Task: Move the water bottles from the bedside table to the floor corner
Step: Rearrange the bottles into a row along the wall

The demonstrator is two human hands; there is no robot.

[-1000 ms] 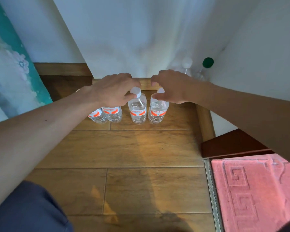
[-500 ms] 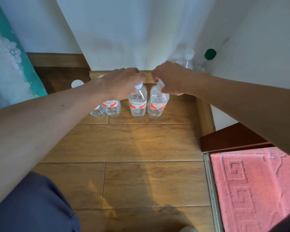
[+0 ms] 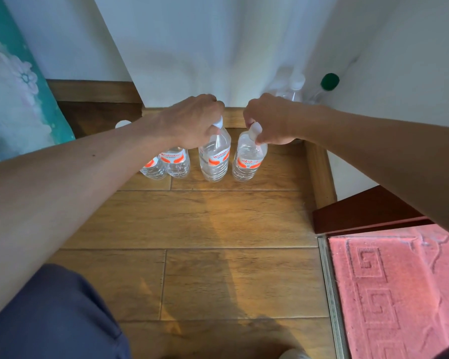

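Several clear water bottles with orange labels stand in a row on the wooden floor by the wall. My left hand [image 3: 192, 120] grips the white cap of one bottle [image 3: 215, 159]. My right hand [image 3: 272, 119] pinches the cap of the bottle beside it [image 3: 248, 161], which tilts slightly. Two more bottles [image 3: 175, 161] stand to the left, partly hidden under my left forearm. A white cap [image 3: 123, 123] of another bottle peeks out further left.
A white curtain [image 3: 192, 47] hangs to the floor behind the row. Behind it in the corner stand a clear bottle [image 3: 294, 86] and a green-capped bottle [image 3: 328, 82]. A red patterned mat [image 3: 399, 294] lies at the right, a dark wooden step [image 3: 360, 213] above it.
The view has shifted slightly; both hands stay on the bottle caps, and the right bottle now tilts a little.
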